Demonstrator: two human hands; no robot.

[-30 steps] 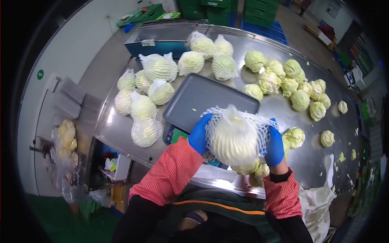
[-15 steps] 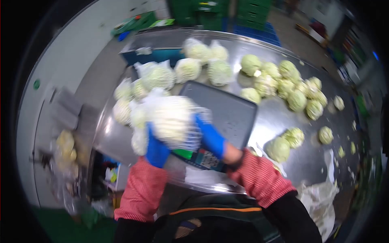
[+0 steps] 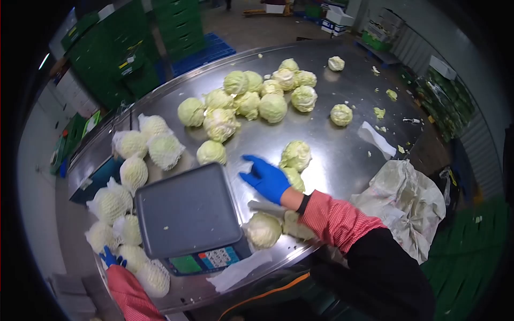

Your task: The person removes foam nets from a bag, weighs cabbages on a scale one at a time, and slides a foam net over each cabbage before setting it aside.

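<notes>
My right hand (image 3: 265,179), in a blue glove, is held over the steel table with its fingers apart and nothing in them. A bare cabbage (image 3: 212,153) lies just left of its fingertips, and another (image 3: 295,155) lies to its right. At the lower left, my left hand (image 3: 112,259), also blue-gloved, has its fingers spread against the net-wrapped cabbages (image 3: 133,257). Between the hands stands a scale with a dark, bare tray (image 3: 187,211). A cabbage (image 3: 263,230) sits beside the scale, partly under my right forearm's side.
Several bare cabbages (image 3: 273,108) are grouped at the back of the steel table (image 3: 342,155). More wrapped ones line its left side. A crumpled plastic bag (image 3: 407,208) lies at the right, near a white strip (image 3: 377,140). Green crates (image 3: 179,27) stand behind.
The wrapped cabbage that both hands held is no longer between them. My left hand is now at the wrapped group, my right hand has opened over the table, and the view has turned right.
</notes>
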